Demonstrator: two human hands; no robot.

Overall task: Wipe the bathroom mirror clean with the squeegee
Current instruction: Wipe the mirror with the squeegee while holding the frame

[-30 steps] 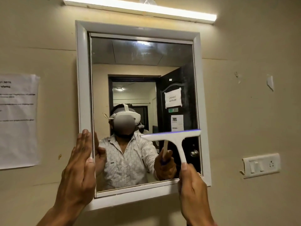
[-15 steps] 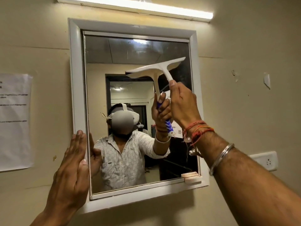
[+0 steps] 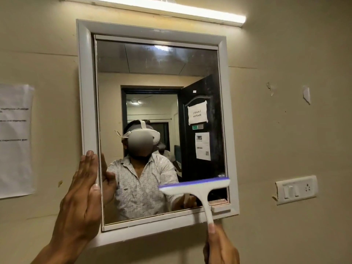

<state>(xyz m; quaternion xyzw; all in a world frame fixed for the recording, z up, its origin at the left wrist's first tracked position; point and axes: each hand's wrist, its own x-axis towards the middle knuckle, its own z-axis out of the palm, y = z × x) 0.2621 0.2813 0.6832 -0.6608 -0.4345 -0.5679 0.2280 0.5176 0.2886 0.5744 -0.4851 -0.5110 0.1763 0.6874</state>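
Observation:
A wall mirror (image 3: 152, 60) in a white frame (image 3: 85, 103) fills the middle of the view. The white squeegee (image 3: 196, 186) with a purple blade edge lies against the glass at the lower right corner, blade roughly level. My right hand (image 3: 221, 246) grips the bottom of its handle, below the frame. My left hand (image 3: 80, 202) is pressed flat, fingers straight and together, against the frame's lower left side. The mirror reflects a person in a patterned shirt wearing a headset.
A tube light (image 3: 156, 7) glows above the mirror. A paper notice (image 3: 16, 140) is taped to the wall at left. A white switch and socket plate (image 3: 296, 189) sits on the wall at right. A small ledge (image 3: 221, 205) juts from the frame's lower right.
The squeegee went from low on the glass up to the top right, and has come back down to the lower right corner. My left hand has stayed on the frame.

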